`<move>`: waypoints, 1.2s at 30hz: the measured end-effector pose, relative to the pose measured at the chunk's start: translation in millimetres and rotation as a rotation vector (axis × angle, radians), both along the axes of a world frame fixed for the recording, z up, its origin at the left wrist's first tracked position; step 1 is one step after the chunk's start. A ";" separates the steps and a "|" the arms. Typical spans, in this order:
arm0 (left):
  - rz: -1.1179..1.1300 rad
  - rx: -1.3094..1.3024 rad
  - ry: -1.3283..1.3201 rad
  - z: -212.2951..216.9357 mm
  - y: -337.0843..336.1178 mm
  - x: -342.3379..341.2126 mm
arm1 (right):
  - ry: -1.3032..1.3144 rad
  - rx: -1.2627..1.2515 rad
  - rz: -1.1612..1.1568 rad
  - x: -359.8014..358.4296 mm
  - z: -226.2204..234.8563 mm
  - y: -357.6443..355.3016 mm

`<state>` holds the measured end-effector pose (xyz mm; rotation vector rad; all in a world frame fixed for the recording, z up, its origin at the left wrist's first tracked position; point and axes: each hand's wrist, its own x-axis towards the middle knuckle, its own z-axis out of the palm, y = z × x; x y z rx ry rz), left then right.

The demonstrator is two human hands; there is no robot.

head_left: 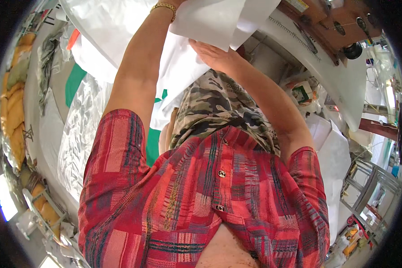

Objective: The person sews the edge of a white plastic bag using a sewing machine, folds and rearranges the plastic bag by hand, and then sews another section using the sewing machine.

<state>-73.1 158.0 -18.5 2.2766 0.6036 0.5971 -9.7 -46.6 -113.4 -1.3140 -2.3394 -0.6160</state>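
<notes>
White sheet material (205, 22), thin and smooth, spreads in overlapping layers across the top of the head view and hangs toward my lap. My left hand (177, 2) reaches up over it; only the part next to the wrist, with a gold-coloured band (165, 6), is in the picture, and its fingers are cut off. Lower down, my right hand (215, 57) lies against the white material with its fingers stretched out. One edge of the sheet overlaps the top of this hand, so part of it is hidden.
A brown sewing-machine-like device (335, 27) with dark knobs stands on a pale curved tabletop (295, 49) at upper right. Crumpled clear plastic (82, 129) lies on the left. Yellow-orange bundles (14, 107) line the far left. A metal frame (370, 183) stands at lower right.
</notes>
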 end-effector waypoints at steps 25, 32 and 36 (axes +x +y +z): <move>0.043 -0.119 0.026 8.4 -3.6 8.5 | 0.565 -0.332 0.464 -95.3 119.3 -128.3; 0.071 -0.016 0.031 4.6 -8.8 10.8 | 0.630 -0.404 0.068 -58.5 22.6 -103.7; 0.063 -0.036 0.018 -2.3 0.6 9.3 | 0.393 -0.522 -0.121 -58.3 19.3 -65.9</move>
